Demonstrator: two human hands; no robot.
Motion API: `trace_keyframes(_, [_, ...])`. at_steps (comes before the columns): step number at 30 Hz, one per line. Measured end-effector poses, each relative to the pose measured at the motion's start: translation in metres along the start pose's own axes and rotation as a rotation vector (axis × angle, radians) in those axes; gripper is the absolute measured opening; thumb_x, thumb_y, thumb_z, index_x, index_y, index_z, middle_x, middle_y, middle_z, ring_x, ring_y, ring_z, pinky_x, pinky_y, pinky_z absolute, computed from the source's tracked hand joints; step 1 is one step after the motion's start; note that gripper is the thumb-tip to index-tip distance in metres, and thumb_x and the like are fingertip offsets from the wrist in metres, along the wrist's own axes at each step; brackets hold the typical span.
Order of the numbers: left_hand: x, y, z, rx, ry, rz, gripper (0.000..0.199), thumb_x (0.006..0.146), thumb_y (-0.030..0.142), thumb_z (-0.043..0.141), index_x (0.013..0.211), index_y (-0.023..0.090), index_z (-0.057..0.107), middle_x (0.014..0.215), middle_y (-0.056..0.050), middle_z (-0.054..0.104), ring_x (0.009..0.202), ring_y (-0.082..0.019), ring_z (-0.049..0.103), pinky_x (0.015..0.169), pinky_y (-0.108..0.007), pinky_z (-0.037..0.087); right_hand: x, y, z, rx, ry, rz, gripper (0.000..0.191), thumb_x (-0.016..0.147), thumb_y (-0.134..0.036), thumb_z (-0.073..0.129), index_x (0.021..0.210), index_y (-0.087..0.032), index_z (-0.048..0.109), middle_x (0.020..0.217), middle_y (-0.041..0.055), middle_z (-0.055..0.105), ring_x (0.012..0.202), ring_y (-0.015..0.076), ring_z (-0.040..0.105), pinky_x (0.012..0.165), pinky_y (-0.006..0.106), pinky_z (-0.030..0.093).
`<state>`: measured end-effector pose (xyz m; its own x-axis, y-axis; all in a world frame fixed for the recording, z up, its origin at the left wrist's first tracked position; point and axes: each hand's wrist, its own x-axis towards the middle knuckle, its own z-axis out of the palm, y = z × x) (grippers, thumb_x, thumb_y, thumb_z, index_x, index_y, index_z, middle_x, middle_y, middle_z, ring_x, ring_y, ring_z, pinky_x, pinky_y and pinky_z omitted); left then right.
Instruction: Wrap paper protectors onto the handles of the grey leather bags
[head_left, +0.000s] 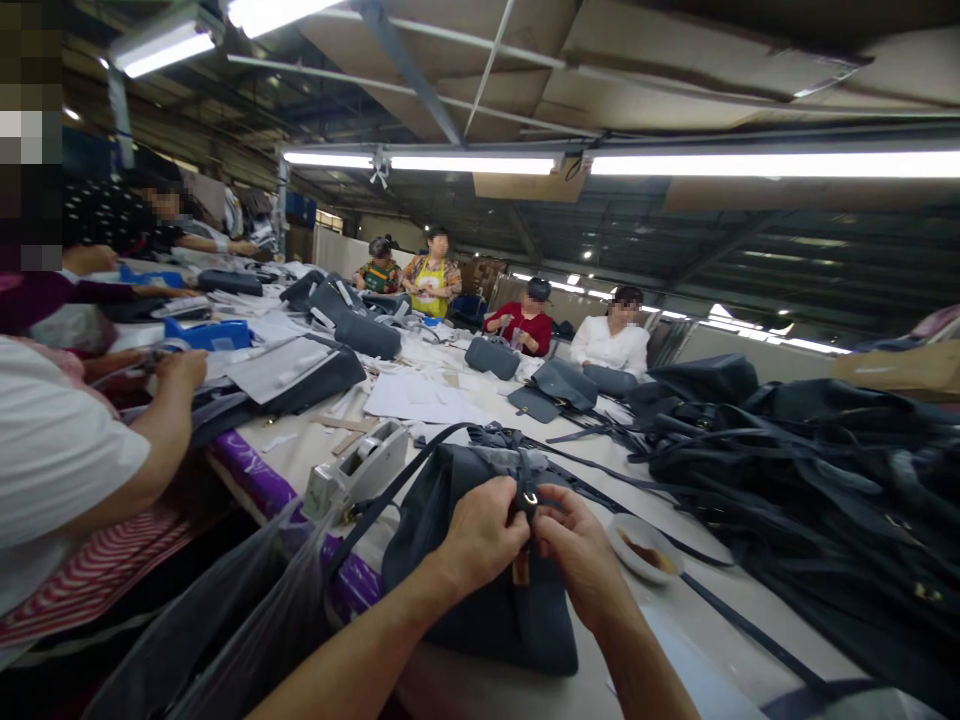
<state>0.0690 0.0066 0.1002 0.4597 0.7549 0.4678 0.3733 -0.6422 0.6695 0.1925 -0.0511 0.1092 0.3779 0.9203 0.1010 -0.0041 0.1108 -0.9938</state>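
Workers line a long, pale, crowded worktable [525,695] under a factory-like roof. At its left edge, nearest me, a co-worker's white sleeve [71,455] shows; beyond, a person in a dotted top [112,215] leans over the clutter. Blue trays [208,336] and a dark bag topped with a pale sheet [279,366] lie along that side. Purple plastic [251,470] wraps the edge below them, and what looks like a tape dispenser [360,470] stands just inside it. White papers [420,398] litter the middle.

At the near edge, left of the near right corner, a dark blue-grey bag [487,630] rests on the worktable. The wearer's left hand [484,525] pinches its strap between thumb and forefinger, beside a gold buckle [530,499]. The right hand [574,530] has bent fingers touching there; whether they pinch, I cannot tell.

Four people [431,285] work along the far edge, beneath tube lamps [750,165]. A white dish [645,550] with brown contents sits right of the bag. Dark bags and straps [832,460] heap along the right edge.
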Motion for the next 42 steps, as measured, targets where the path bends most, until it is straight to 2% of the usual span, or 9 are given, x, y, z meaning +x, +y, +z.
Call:
trace_keyframes(5, [-0.004, 0.0, 0.001, -0.048, 0.003, 0.01, 0.014, 0.076, 0.012, 0.047, 0.07, 0.021, 0.038, 0.066, 0.002, 0.048, 0.06, -0.013, 0.046, 0.056, -0.025, 0.028, -0.004, -0.006, 0.001, 0.342, -0.116, 0.196, 0.042, 0.054, -0.02, 0.083, 0.091, -0.018, 0.065, 0.076, -0.0008, 0.068, 0.066, 0.0122, 0.062, 0.061, 0.022, 0.05])
trace_keyframes(10, [-0.008, 0.0, -0.002, -0.19, -0.019, 0.029, 0.015, 0.076, 0.011, 0.047, 0.07, 0.02, 0.037, 0.061, 0.005, 0.043, 0.054, -0.009, 0.04, 0.052, -0.023, 0.026, -0.007, -0.01, 0.002, 0.321, -0.183, 0.208, 0.032, 0.061, -0.035, 0.086, 0.08, -0.016, 0.068, 0.076, 0.001, 0.068, 0.065, 0.0119, 0.062, 0.06, 0.021, 0.051])
trace_keyframes(14, [-0.008, -0.007, -0.001, -0.511, -0.112, -0.11, 0.008, 0.077, 0.021, 0.049, 0.073, 0.019, 0.043, 0.062, 0.005, 0.045, 0.053, -0.009, 0.045, 0.047, -0.019, 0.033, -0.009, -0.008, 0.004, 0.26, -0.232, 0.167, 0.03, 0.062, -0.033, 0.086, 0.08, -0.017, 0.068, 0.076, 0.0012, 0.069, 0.067, 0.0135, 0.064, 0.062, 0.024, 0.052])
trace_keyframes(18, [-0.005, -0.012, -0.005, -0.834, -0.247, -0.31, 0.013, 0.066, 0.024, 0.055, 0.075, 0.017, 0.048, 0.062, 0.005, 0.05, 0.049, -0.009, 0.049, 0.042, -0.018, 0.039, -0.014, -0.01, 0.002, 0.276, -0.286, 0.218, 0.038, 0.065, -0.031, 0.085, 0.096, -0.02, 0.067, 0.077, 0.0012, 0.07, 0.069, 0.016, 0.066, 0.062, 0.026, 0.051])
trace_keyframes(24, [-0.01, -0.009, -0.014, -1.059, -0.36, -0.412, 0.026, 0.054, 0.022, 0.06, 0.078, 0.014, 0.056, 0.064, 0.004, 0.051, 0.048, -0.006, 0.044, 0.041, -0.017, 0.039, -0.024, -0.01, -0.002, 0.181, -0.344, 0.174, 0.042, 0.068, -0.029, 0.081, 0.104, -0.021, 0.063, 0.078, 0.0017, 0.069, 0.068, 0.0158, 0.064, 0.062, 0.027, 0.049])
trace_keyframes(28, [-0.018, -0.007, -0.007, -0.994, -0.301, -0.336, 0.02, 0.059, 0.022, 0.058, 0.077, 0.015, 0.053, 0.066, 0.004, 0.05, 0.049, -0.006, 0.043, 0.042, -0.017, 0.035, -0.03, -0.001, -0.002, 0.09, -0.303, 0.086, 0.04, 0.07, -0.029, 0.077, 0.107, -0.022, 0.062, 0.076, 0.0003, 0.066, 0.069, 0.0156, 0.061, 0.06, 0.026, 0.045])
trace_keyframes(33, [-0.031, -0.006, 0.003, -0.791, -0.136, -0.125, 0.005, 0.07, 0.016, 0.052, 0.075, 0.016, 0.05, 0.067, 0.004, 0.046, 0.059, -0.008, 0.043, 0.052, -0.018, 0.034, -0.034, 0.002, 0.006, -0.008, -0.119, 0.007, 0.032, 0.062, -0.024, 0.074, 0.092, -0.02, 0.064, 0.065, -0.004, 0.06, 0.054, 0.0104, 0.05, 0.049, 0.021, 0.038])
trace_keyframes(37, [-0.04, -0.002, 0.004, -0.65, -0.026, -0.099, 0.007, 0.076, 0.016, 0.05, 0.071, 0.017, 0.046, 0.064, 0.006, 0.041, 0.059, -0.008, 0.037, 0.052, -0.02, 0.03, -0.038, 0.0, 0.015, -0.034, 0.03, -0.013, 0.036, 0.052, -0.023, 0.076, 0.085, -0.019, 0.062, 0.058, -0.0064, 0.056, 0.05, 0.0106, 0.049, 0.046, 0.022, 0.039])
trace_keyframes(42, [-0.044, 0.0, 0.001, -0.505, 0.059, -0.086, 0.013, 0.078, 0.012, 0.047, 0.068, 0.019, 0.042, 0.063, 0.005, 0.043, 0.057, -0.008, 0.038, 0.053, -0.02, 0.029, -0.044, -0.001, 0.016, 0.077, 0.006, 0.038, 0.04, 0.057, -0.031, 0.082, 0.091, -0.019, 0.065, 0.067, -0.0021, 0.063, 0.056, 0.0124, 0.055, 0.051, 0.024, 0.045])
